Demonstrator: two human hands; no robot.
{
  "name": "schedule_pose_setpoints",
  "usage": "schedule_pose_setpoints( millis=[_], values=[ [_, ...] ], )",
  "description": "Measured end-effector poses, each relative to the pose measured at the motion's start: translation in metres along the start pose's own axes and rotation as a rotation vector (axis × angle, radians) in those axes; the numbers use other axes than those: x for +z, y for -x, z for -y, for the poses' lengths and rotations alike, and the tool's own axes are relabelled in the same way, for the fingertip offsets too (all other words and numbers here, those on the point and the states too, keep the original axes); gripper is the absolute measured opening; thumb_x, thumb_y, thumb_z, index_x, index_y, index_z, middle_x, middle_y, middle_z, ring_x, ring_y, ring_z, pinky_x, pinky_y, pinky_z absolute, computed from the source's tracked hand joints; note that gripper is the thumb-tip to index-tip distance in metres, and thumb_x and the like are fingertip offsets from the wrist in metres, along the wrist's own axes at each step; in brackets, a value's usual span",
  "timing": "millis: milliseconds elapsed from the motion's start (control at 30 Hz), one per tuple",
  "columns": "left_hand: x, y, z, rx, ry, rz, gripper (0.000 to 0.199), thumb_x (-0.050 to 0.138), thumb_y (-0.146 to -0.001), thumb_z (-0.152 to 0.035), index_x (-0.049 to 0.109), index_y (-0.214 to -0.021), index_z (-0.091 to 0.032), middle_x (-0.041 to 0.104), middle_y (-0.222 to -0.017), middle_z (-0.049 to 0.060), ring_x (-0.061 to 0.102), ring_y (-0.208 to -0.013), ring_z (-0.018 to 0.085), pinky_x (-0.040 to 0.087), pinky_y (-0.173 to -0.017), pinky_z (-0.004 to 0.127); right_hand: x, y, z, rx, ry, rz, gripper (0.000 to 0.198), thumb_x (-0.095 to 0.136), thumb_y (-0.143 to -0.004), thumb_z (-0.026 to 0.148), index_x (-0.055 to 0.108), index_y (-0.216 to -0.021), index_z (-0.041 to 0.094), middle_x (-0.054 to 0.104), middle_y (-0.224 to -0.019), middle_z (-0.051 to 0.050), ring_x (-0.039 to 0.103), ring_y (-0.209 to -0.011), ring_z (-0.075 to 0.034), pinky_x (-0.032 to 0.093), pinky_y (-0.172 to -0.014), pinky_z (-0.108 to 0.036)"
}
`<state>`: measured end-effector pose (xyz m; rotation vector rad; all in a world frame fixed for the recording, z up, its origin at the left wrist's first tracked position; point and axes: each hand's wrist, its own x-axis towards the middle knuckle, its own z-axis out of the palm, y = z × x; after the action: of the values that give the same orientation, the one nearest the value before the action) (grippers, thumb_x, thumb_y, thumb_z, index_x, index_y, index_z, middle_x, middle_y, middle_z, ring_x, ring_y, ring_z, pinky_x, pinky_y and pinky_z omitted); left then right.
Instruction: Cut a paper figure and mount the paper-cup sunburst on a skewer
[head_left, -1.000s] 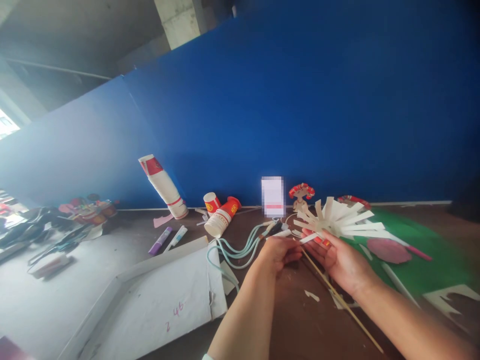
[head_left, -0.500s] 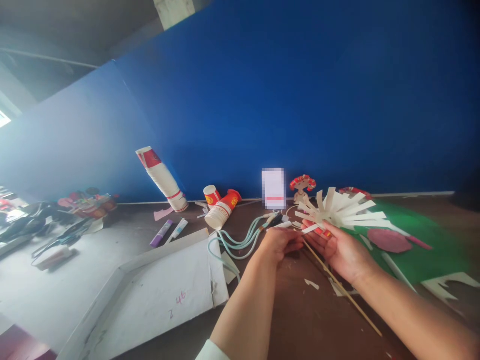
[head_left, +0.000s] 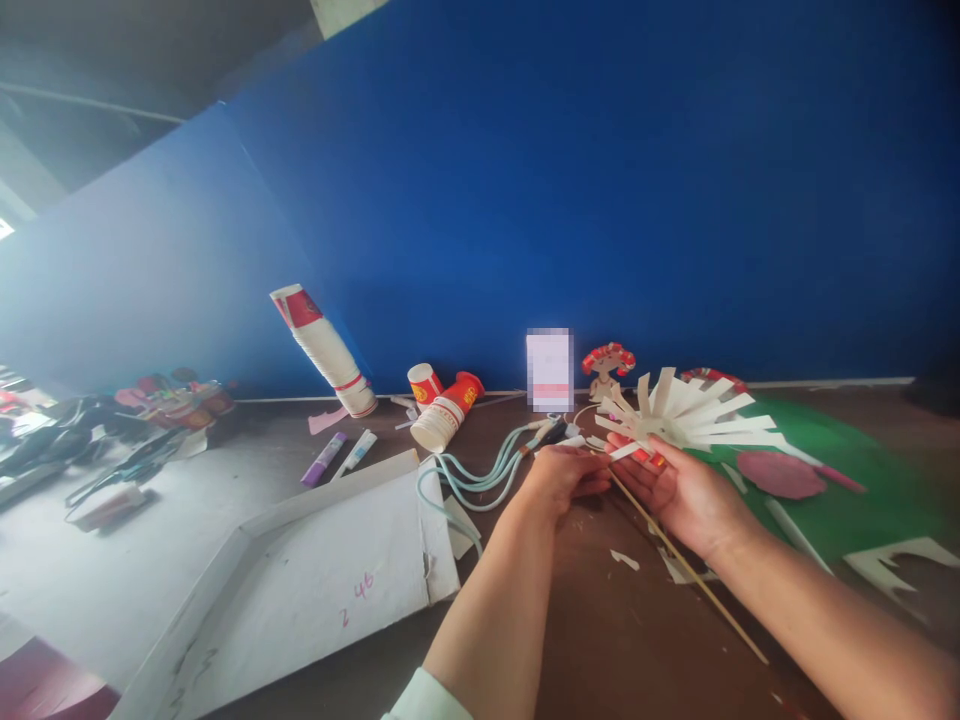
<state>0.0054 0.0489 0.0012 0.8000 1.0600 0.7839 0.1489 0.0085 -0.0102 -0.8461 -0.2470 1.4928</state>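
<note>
My right hand (head_left: 686, 500) is palm up, fingers curled around a paper cup cut into splayed white strips (head_left: 694, 425). Red patches of the cup show among the fingers. My left hand (head_left: 568, 480) is closed in a pinch at the upper end of a thin wooden stick (head_left: 694, 572), beside one of the strips. The stick slants down to the right, passing below my right hand. Its tip is hidden at my fingers. Behind the strips stands a small paper figure with a red curled top (head_left: 609, 370).
Pale blue cables (head_left: 480, 480) lie left of my hands, near a white box lid (head_left: 300, 590). Red paper cups (head_left: 446, 412), a leaning cup stack (head_left: 326, 350) and a purple glue stick (head_left: 324, 458) are further left. Green paper (head_left: 862, 480) with a pink piece (head_left: 780, 474) lies right.
Both hands keep nearly the same hold on the cup and stick. The view has shifted slightly; little else differs.
</note>
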Motion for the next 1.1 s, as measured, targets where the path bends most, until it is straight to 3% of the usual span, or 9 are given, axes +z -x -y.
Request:
schedule_pose_setpoints(
  millis=[233, 667, 1100],
  values=[
    [-0.0026, 0.0019, -0.0030, -0.052, -0.058, 0.067, 0.013, 0.067, -0.086, -0.006, 0.068, -0.073, -0.007, 0.068, -0.067, 0.006, 0.064, -0.054, 0.009, 0.053, -0.056, 0.017, -0.0033, -0.0042, 0.0015, -0.016, 0.011, -0.011, 0.027, 0.051, -0.095, 0.010, 0.070, -0.115, 0.011, 0.082, -0.086, -0.013, 0.078, -0.068, -0.020, 0.067, -0.064, -0.028],
    [0.0014, -0.0062, 0.0067, 0.017, -0.054, 0.029, 0.016, 0.069, -0.084, -0.008, 0.067, -0.068, -0.010, 0.067, -0.067, 0.008, 0.064, -0.060, 0.012, 0.059, -0.074, 0.028, 0.0015, -0.0039, 0.0045, -0.053, 0.001, -0.028, 0.033, 0.051, -0.093, 0.007, 0.068, -0.121, 0.012, 0.082, -0.089, -0.013, 0.080, -0.075, -0.023, 0.068, -0.067, -0.032],
    [0.0000, -0.0071, 0.0056, 0.025, -0.069, 0.053, 0.019, 0.071, -0.083, -0.008, 0.065, -0.065, -0.011, 0.066, -0.065, 0.005, 0.062, -0.059, 0.010, 0.058, -0.074, 0.028, -0.0033, -0.0072, 0.0035, -0.037, -0.011, -0.017, 0.030, 0.049, -0.095, 0.007, 0.069, -0.117, 0.012, 0.082, -0.087, -0.013, 0.080, -0.073, -0.022, 0.068, -0.067, -0.031]
  ],
)
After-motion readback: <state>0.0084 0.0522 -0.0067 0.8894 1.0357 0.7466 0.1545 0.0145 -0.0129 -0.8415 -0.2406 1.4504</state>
